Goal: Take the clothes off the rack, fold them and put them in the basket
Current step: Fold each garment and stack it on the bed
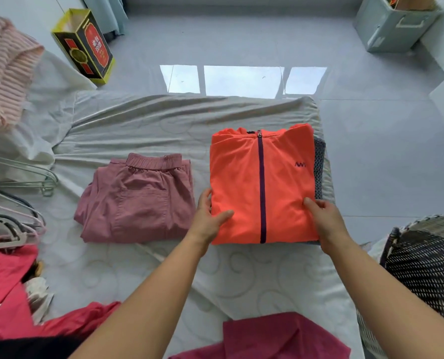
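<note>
The orange jacket [263, 187] lies folded into a neat rectangle on the white sheet [143, 125], zip side up, dark zipper running straight down its middle, on the right half of the bed. You've got both hands on its near end. Your left hand [209, 218] grips the near-left corner, thumb lying on top of the fabric and fingers curled round the left edge. Your right hand [324, 221] grips the near-right corner, thumb on top, fingers tucked out of sight under the edge. Beneath the jacket, a dark mesh garment [319, 169] peeks out along its right side, so the jacket sits on top of it.

Just to the left, not quite touching, the mauve trousers [138, 200] lie folded with the elastic waistband at the far end. At your right elbow stands the woven basket [428, 268], dark and light weave, only its left part in view. Nearer you, a dark pink garment [275, 338] lies at the bottom edge, and red clothes [8, 294] bunch up at bottom left. Above those, a heap of hangers [16, 203] rests on the sheet's left side, with a pale pink ribbed knit [5, 71] at top left. On the floor beyond the bed: a yellow and black box [86, 47] at left, a grey-green storage bin [394, 24] at top right.
</note>
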Tool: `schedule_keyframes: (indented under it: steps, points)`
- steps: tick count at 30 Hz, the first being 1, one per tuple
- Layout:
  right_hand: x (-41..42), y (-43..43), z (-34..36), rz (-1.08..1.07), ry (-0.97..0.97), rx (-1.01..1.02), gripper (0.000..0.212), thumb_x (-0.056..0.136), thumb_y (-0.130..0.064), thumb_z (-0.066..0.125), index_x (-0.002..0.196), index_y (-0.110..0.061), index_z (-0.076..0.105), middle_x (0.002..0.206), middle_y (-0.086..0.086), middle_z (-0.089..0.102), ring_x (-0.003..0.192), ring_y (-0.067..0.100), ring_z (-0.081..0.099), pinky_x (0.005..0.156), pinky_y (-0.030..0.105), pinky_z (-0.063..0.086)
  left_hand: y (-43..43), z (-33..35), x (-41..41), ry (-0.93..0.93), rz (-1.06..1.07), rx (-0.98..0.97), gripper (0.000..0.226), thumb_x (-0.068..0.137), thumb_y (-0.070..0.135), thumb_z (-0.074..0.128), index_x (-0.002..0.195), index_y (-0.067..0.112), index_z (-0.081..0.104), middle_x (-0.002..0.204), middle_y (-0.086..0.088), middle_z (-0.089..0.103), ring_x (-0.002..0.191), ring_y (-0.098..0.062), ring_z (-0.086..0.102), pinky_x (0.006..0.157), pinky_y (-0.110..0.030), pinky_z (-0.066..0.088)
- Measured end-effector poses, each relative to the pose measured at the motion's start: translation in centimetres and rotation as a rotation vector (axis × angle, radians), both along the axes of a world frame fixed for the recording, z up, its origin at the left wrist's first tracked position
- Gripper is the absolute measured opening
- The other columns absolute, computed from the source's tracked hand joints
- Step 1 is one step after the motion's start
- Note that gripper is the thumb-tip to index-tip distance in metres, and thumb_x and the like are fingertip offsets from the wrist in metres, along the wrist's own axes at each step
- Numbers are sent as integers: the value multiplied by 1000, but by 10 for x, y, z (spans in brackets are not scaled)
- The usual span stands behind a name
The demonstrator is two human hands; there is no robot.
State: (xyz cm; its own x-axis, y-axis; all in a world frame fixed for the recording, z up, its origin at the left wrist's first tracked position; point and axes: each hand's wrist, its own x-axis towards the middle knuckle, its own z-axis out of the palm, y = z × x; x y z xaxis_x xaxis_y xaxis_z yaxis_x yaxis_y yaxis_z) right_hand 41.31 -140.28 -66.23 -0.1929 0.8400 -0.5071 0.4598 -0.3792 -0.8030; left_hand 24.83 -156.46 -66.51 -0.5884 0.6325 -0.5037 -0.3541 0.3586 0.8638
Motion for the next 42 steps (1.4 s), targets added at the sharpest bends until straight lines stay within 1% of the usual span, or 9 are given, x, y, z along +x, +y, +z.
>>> schedule_keyframes:
  steps: [5, 9, 15, 20, 23, 28, 33, 39, 42]
  points:
    - [-13, 13, 8, -113, -2, 252, 32, 87, -15, 63, 109, 8, 56, 98, 12, 58, 87, 19, 52, 74, 27, 39, 23, 0, -4, 139, -65, -11, 85, 78, -11, 59, 145, 25, 22, 148, -2, 31, 130, -21, 40, 109, -42, 36]
    - [-2, -3, -7, -26, -160, 169, 49, 87, -23, 63, 122, 6, 44, 124, 22, 51, 111, 32, 51, 93, 37, 39, 25, 0, -5, 232, -39, -106, 79, 80, -11, 52, 145, 21, 22, 145, -8, 37, 124, -26, 47, 106, -42, 39]
    - [14, -36, 8, 76, -126, 512, 71, 73, -43, 51, 131, -4, 39, 131, 22, 35, 123, 35, 39, 107, 48, 33, -31, 6, 19, 179, 118, -167, 68, 84, -6, 56, 142, 8, 24, 142, -13, 38, 101, -19, 52, 85, -28, 45]
    - [50, -114, 3, 136, 26, 458, 67, 72, -46, 45, 124, -4, 45, 115, -4, 36, 110, 25, 43, 96, 31, 41, -141, 6, 57, -51, 217, -283, 47, 85, 4, 59, 127, 7, 38, 110, -6, 55, 87, -15, 56, 68, -22, 48]
    - [69, -168, -19, 242, -13, 262, 23, 85, -17, 61, 107, -16, 54, 116, 13, 45, 92, 8, 52, 77, 2, 40, -205, 2, 73, -97, 290, -366, 38, 79, 13, 61, 112, 6, 44, 95, -8, 56, 78, -17, 57, 63, -23, 46]
    - [85, -260, -41, 487, -51, -29, 62, 81, 9, 62, 77, -53, 62, 86, 3, 66, 79, -12, 58, 70, 0, 40, -295, -6, 80, 37, 268, -512, 15, 87, -2, 58, 87, 12, 53, 88, -12, 58, 69, -19, 58, 49, -16, 45]
    - [65, -333, -41, 659, -79, -79, 58, 80, 1, 65, 79, -56, 57, 82, -28, 64, 76, -5, 60, 67, 3, 41, -350, 8, 37, 208, 287, -501, 27, 84, -4, 60, 87, 22, 54, 91, -4, 64, 78, -19, 59, 71, -31, 50]
    - [-20, -405, -40, 682, -48, -53, 51, 85, 0, 62, 82, -51, 60, 83, -20, 67, 74, 6, 63, 71, 20, 48, -416, 35, -74, 520, 357, -496, 19, 84, 2, 61, 99, 11, 56, 103, -8, 57, 84, -14, 54, 74, -8, 44]
    - [-85, -447, -29, 690, -2, -15, 38, 88, -3, 59, 82, -41, 63, 86, -12, 68, 84, 1, 61, 74, 14, 45, -452, 55, -124, 750, 327, -574, 20, 85, 2, 60, 105, 4, 58, 101, -4, 49, 85, -16, 52, 84, -28, 47]
